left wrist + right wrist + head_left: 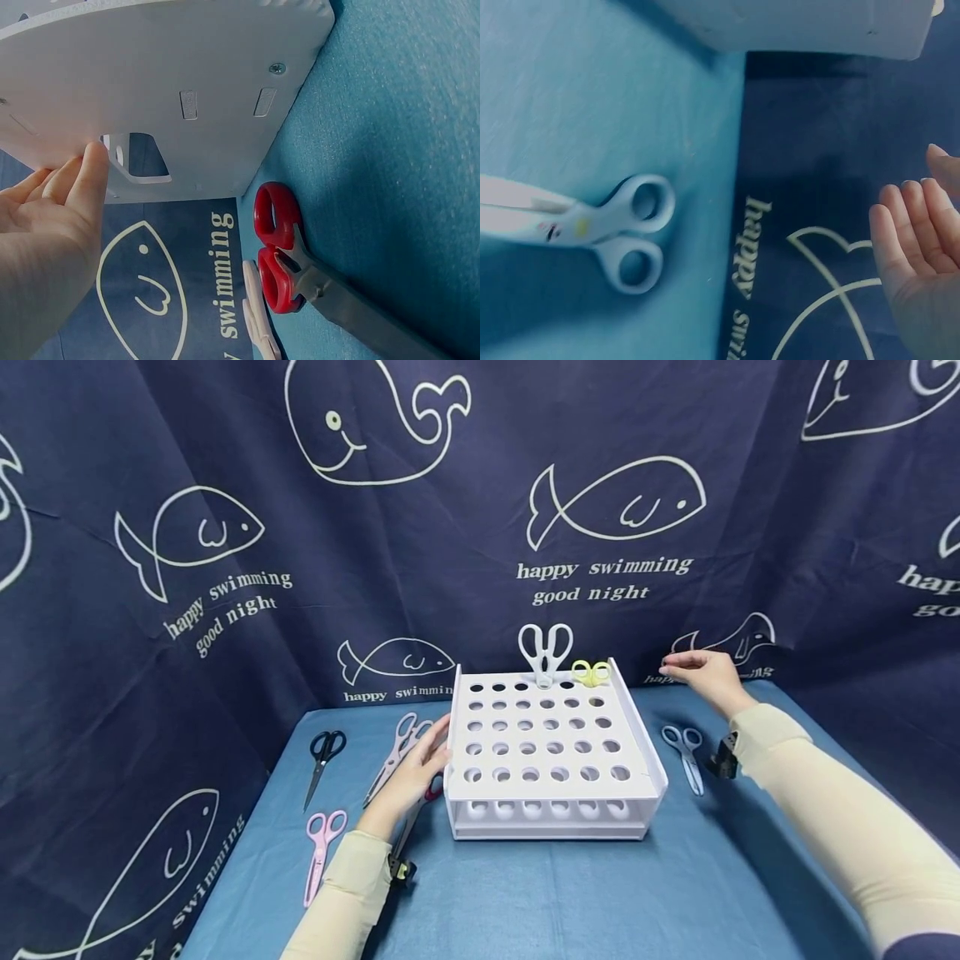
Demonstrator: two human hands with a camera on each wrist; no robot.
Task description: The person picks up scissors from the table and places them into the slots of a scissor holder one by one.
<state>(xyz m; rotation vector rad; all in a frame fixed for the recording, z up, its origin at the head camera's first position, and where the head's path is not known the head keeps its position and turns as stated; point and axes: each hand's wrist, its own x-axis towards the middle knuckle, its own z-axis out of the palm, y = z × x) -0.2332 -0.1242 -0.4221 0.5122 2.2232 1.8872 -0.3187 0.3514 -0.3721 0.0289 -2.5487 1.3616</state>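
Scissors in light blue (pixel 686 752) are lying right of the white rack (pixel 555 788), long axis aiming handles at the curtain (pixel 450 568). The right hand (pixel 705 677) is hovering by those handles, nearer than the left hand (pixel 415 770), thumb and fingertips narrowly parted, holding nothing visible. The left is touching the one rack, fingers straight. Seven pairs are showing: these, pale grey pair (pixel 545 676) and yellow pair (pixel 592 675) standing in the rack, black pair (pixel 322 756), pink pair (pixel 318 852), lilac pair (pixel 397 752) and red-handled pair (pixel 316 286) lying left.
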